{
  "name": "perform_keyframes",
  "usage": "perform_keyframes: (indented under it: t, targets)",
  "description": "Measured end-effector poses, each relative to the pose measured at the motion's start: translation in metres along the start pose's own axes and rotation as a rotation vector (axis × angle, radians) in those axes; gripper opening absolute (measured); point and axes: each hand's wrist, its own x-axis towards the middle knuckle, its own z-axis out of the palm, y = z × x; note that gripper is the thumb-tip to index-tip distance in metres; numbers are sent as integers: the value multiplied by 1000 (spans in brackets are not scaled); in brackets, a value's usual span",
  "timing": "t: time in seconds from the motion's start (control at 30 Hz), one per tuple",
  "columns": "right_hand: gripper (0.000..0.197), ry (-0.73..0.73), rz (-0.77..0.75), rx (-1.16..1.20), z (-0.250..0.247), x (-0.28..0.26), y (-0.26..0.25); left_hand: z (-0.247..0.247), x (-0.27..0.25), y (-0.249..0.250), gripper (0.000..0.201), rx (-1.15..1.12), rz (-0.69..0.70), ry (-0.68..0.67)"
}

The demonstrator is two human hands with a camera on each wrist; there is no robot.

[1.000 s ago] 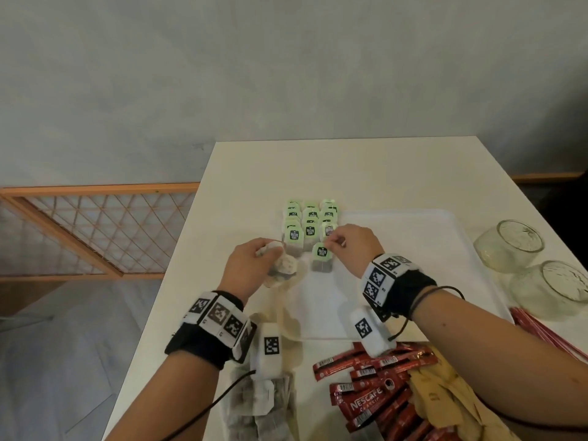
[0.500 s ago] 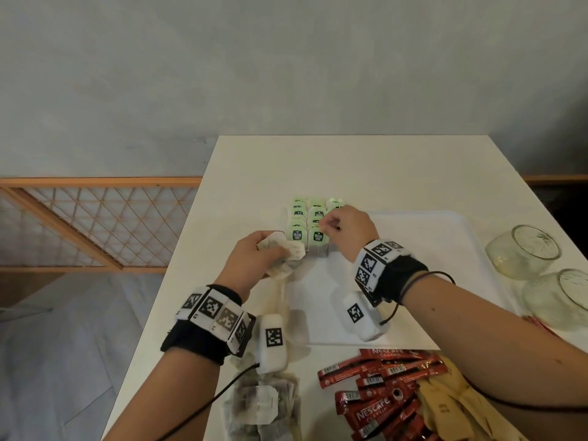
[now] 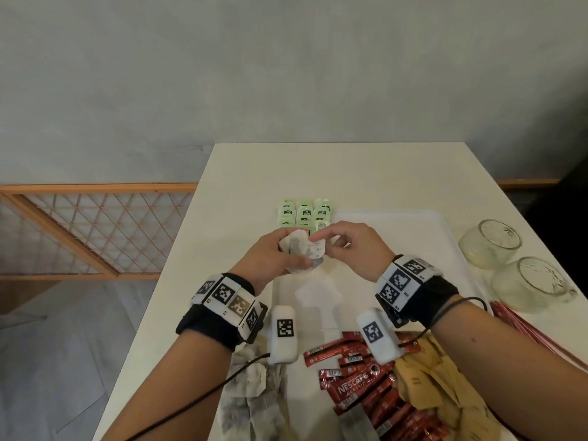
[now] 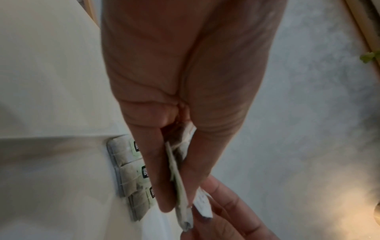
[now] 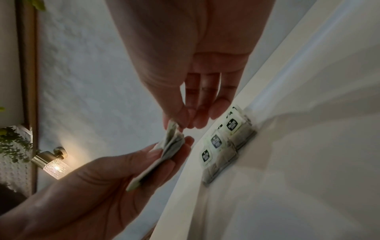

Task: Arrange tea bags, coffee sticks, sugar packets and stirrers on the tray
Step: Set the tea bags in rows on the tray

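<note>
Your left hand (image 3: 270, 259) grips a small bunch of tea bags (image 3: 299, 249) above the tray's (image 3: 413, 224) left part; your right hand (image 3: 353, 249) pinches one bag's tag (image 3: 316, 249) there. Laid tea bags (image 3: 305, 213) sit rowed at the far-left corner

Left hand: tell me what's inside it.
The left hand grips a small bunch of tea bags, and the right hand pinches one tag. How many bags it holds is hidden by the fingers.
</note>
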Motion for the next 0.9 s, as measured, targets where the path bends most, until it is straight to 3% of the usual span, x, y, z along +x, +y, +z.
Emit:
perform_keyframes:
  t: [0.23, 0.43, 0.63, 0.7, 0.9]
  targets:
    - [10, 28, -23, -4, -16, -11, -5, 7, -11, 4, 47, 47, 3, -10]
    - [5, 146, 66, -134, -21, -2, 5, 2, -12, -2, 37, 117, -16, 134]
    - [2, -107, 190, -258, -9, 7, 19, -8, -4, -6, 29, 152, -2, 233]
    - [11, -146, 229, -328, -5, 13, 25, -9, -1, -5, 28, 134, 2, 261]
    - [11, 22, 256, -396, -2, 39, 34, -15, 10, -9, 28, 108, -10, 263]
